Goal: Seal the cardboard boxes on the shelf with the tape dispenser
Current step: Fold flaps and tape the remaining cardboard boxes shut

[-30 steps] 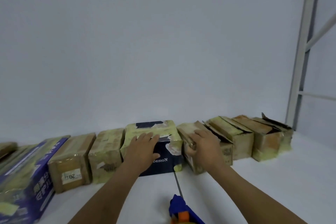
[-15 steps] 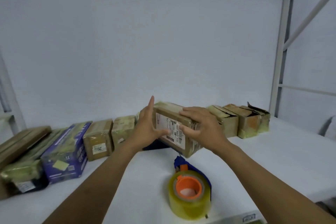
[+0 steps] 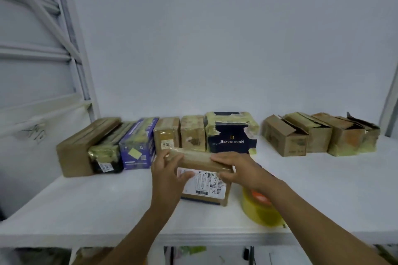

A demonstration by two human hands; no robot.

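1. Brown cardboard is in both of your hands: you hold a cardboard box (image 3: 202, 188) near the front edge of the shelf (image 3: 86, 200), about midway along it. Its white shipping label faces you.
2. Your left hand (image 3: 167, 175) takes the box's left end. The fingers curl over the taped top edge and the thumb lies on the label face, so this grip is closed on the box.
3. Your right hand (image 3: 241, 171) takes the right end the same way, with the fingers laid along the top and the thumb on the label's upper right. This grip also clamps the box.
4. You cannot tell whether the box's underside rests on the shelf or hangs just above it.
5. Your tape dispenser (image 3: 258, 213) sits on the shelf just right of the box, close to the front edge. Its yellowish roll and orange hub show, and your right forearm crosses over the rest.
6. Along the back edge, a dark blue box (image 3: 232, 135) printed BENLYDESIGN stands directly behind the one you hold. To its left are two small taped boxes (image 3: 191, 131) and a purple box (image 3: 137, 146), with more parcels running toward the back left corner.
7. Toward the back right corner, across a gap from the blue one, open-flapped boxes (image 3: 286, 140) stand side by side.
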